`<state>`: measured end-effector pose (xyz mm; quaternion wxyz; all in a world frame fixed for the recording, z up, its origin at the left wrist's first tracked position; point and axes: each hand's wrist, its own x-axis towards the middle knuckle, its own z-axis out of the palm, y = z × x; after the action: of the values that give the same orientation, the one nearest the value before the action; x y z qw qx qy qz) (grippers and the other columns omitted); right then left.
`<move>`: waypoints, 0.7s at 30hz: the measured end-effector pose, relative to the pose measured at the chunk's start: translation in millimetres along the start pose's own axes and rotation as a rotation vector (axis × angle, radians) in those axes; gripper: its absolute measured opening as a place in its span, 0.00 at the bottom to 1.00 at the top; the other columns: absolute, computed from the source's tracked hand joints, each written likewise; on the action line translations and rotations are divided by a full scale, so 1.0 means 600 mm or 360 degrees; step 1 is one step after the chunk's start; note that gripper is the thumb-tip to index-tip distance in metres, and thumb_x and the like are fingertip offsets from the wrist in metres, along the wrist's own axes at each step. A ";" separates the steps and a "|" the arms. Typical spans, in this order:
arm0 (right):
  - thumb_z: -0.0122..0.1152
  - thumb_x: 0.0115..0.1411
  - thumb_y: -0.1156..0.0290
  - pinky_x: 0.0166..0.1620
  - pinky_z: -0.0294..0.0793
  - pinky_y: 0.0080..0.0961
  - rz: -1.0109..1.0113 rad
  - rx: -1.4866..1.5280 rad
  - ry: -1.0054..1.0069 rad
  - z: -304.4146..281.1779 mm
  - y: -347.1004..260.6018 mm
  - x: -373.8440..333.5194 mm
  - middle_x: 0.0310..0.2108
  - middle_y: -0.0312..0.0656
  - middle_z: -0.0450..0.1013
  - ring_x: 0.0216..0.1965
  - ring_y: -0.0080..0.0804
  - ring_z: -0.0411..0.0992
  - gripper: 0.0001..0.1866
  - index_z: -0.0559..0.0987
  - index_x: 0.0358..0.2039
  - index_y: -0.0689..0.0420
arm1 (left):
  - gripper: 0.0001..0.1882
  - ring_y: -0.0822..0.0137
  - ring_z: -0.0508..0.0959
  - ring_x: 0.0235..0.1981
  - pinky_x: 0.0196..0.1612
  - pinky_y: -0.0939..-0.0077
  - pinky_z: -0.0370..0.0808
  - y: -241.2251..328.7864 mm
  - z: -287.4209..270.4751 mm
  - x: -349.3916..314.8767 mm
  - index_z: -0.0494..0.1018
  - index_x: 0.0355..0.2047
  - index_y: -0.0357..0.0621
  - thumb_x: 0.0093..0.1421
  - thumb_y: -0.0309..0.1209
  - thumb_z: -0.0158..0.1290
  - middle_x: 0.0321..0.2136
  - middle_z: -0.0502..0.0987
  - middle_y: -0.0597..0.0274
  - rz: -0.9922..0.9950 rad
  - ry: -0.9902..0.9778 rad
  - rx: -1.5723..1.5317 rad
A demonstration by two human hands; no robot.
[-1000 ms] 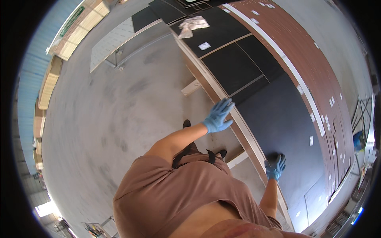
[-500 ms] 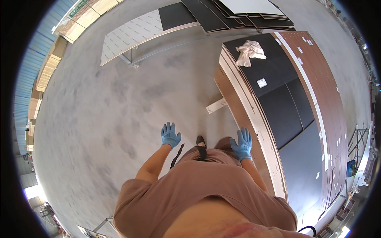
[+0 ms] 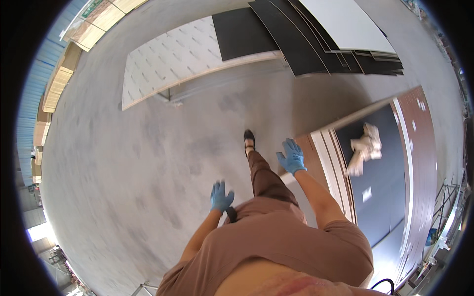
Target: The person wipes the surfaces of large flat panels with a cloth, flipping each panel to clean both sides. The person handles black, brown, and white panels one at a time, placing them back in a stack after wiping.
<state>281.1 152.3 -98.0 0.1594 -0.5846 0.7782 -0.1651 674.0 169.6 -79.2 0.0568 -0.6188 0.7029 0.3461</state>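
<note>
Both my hands wear blue gloves and hold nothing. My left hand (image 3: 221, 197) hangs by my left hip with its fingers apart. Out in front on the right, my right hand (image 3: 292, 157) is spread open, close to the left side of a stack of panels (image 3: 332, 163); whether it touches the stack I cannot tell. On the stack's black top panel (image 3: 382, 192) lies a crumpled pale cloth (image 3: 365, 148). One foot in a black shoe (image 3: 249, 140) is stretched ahead on the grey floor.
Ahead stands a low table with a white patterned board (image 3: 170, 56) and a black board (image 3: 247, 37). Black sheets (image 3: 296, 44) and a white sheet (image 3: 345, 24) overlap at its right. Brown panels (image 3: 419, 143) lie along the right. Stacked boards (image 3: 61, 79) line the left wall.
I have stepped forward, so the table and the panel stack appear nearer. My right hand has swung forward, and my left hand has drawn back toward my hip.
</note>
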 end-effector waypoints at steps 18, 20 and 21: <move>0.56 0.60 0.31 0.77 0.35 0.52 0.0296 -0.0432 -0.0221 0.260 -0.266 1.053 0.77 0.61 0.40 0.78 0.58 0.35 0.56 0.56 0.72 0.66 | 0.35 0.50 0.72 0.66 0.67 0.63 0.68 -0.165 -0.261 0.417 0.69 0.65 0.34 0.63 0.44 0.57 0.63 0.73 0.43 -0.1011 -0.0305 -0.0526; 0.59 0.57 0.30 0.77 0.31 0.52 0.0370 -0.0423 -0.0254 0.276 -0.276 1.053 0.77 0.63 0.38 0.78 0.60 0.32 0.60 0.56 0.71 0.69 | 0.33 0.54 0.72 0.65 0.66 0.66 0.69 -0.186 -0.291 0.486 0.68 0.65 0.33 0.65 0.40 0.56 0.64 0.73 0.43 -0.0996 -0.0240 -0.0689; 0.62 0.53 0.28 0.77 0.33 0.53 0.0345 -0.0471 -0.0195 0.280 -0.279 1.050 0.76 0.66 0.36 0.78 0.63 0.32 0.63 0.56 0.71 0.71 | 0.33 0.54 0.73 0.65 0.66 0.66 0.68 -0.192 -0.309 0.515 0.68 0.65 0.33 0.65 0.40 0.56 0.64 0.73 0.43 -0.0941 -0.0196 -0.0722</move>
<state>331.4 -509.6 -208.8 0.1357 -0.5233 0.8412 0.0053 773.2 -189.4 -144.4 0.0579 -0.7699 0.3946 0.4983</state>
